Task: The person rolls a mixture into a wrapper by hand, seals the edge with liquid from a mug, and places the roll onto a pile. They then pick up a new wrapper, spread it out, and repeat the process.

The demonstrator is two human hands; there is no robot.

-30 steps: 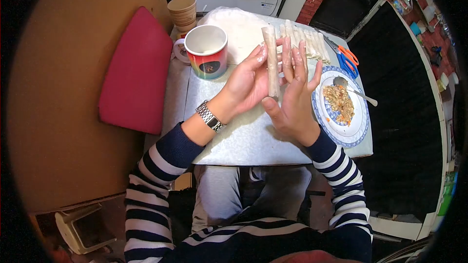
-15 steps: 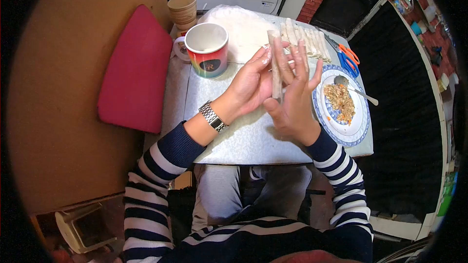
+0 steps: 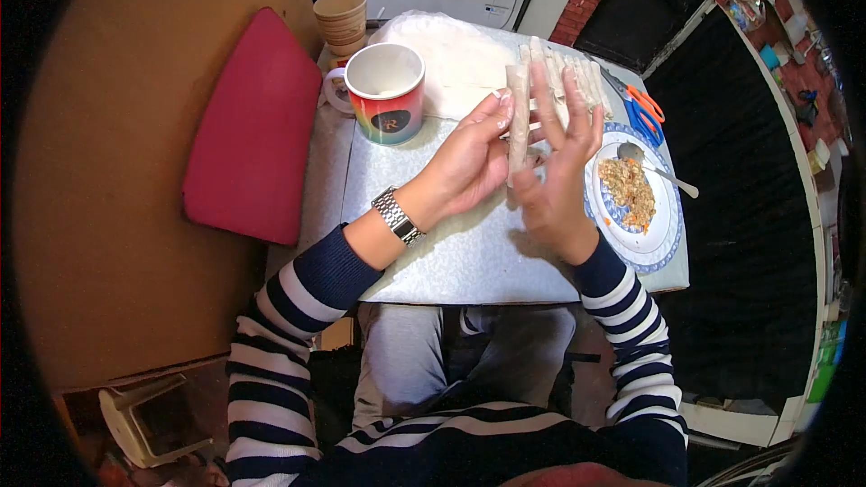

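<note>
Two bare hands meet above a pale, mottled grey-white bench (image 3: 433,275), with one slender, cream-coloured rolled wrapper (image 3: 518,126) standing nearly lengthwise between them, clear of the surface. The left hand (image 3: 474,158) is partly curled, palm turned inward, and has hold of the roll: its thumb, flecked with white, lies along the roll's left side while its fingers pass behind. The right hand (image 3: 565,158) is held well open, fingers spread and pointing away from the body, just right of the roll — its thumb is blurred near the roll's lower end, and whether it touches cannot be told. Beyond the right fingers, a row of similar cream-coloured rolls (image 3: 588,81) lies side by side at the back of the bench, partly hidden by that hand. Left of this row spreads a flat, thin white sheet (image 3: 460,63). A glossy red-to-green ceramic mug (image 3: 388,99) with a white interior stands left of the hands. On the right sits a round white plate with a blue patterned rim (image 3: 668,225), bearing a crumbly brown-and-orange filling (image 3: 629,194) and a metal spoon (image 3: 669,174) — its handle reaching over the rim. Behind the plate lie orange-and-blue-handled scissors (image 3: 643,113).
</note>
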